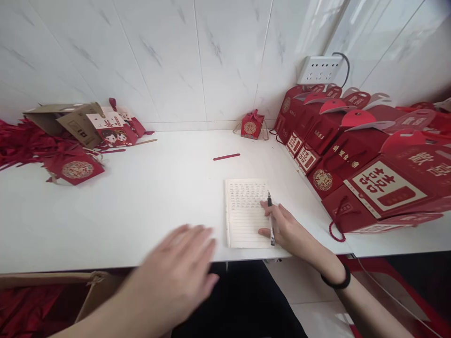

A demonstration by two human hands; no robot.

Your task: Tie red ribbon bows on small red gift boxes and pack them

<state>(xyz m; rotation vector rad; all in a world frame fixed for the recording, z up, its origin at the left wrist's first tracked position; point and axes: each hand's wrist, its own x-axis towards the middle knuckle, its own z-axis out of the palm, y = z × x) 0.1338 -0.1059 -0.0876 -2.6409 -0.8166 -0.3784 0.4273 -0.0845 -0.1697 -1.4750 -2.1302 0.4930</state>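
An open notebook with lined pages lies near the table's front edge, its upper lines filled with small handwriting. My right hand rests at its right side and holds a pen with a clear barrel and black grip across the fingers. The pen's tip points away from me. The right thumb and a fingertip lie on the page. Left of the notebook, my left hand is over the table's front edge, slightly blurred, with its fingers stretched out and nothing in it.
Red gift boxes stand in rows on the right. A small red box sits by the wall, and a red strip lies before it. More boxes and red ribbons are at left. A cardboard carton stands below the edge.
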